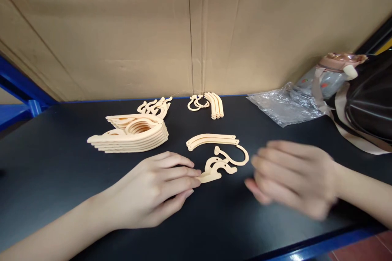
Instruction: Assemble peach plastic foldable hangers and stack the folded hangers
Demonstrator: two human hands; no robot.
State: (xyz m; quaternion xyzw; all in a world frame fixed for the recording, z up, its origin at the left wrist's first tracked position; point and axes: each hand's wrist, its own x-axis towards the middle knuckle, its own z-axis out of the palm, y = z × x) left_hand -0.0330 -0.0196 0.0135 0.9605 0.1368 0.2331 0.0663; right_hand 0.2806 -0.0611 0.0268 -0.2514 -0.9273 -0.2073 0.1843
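Note:
My left hand (pixel 162 189) lies palm down on the table, fingers stretched out. Its fingertips touch a small cream plastic hanger body part (pixel 212 175) with curved, notched arms. Beside that part rests a loose hanger hook (pixel 241 161). Just behind them is a pair of curved hanger arms (pixel 211 140). To the right, my right hand (pixel 290 179) is above the table, its fingers curled inward and smeared by motion. Whether anything is in it is hidden.
A stack of cream hangers (pixel 131 138) stands at left, with several hooked pieces (pixel 154 107) behind it. More hooks (pixel 197 102) and curved arms (pixel 215 106) lie near the cardboard wall (pixel 137 40). A clear plastic bag (pixel 284 104), a bottle (pixel 324 77) and a black bag (pixel 370 98) occupy the right.

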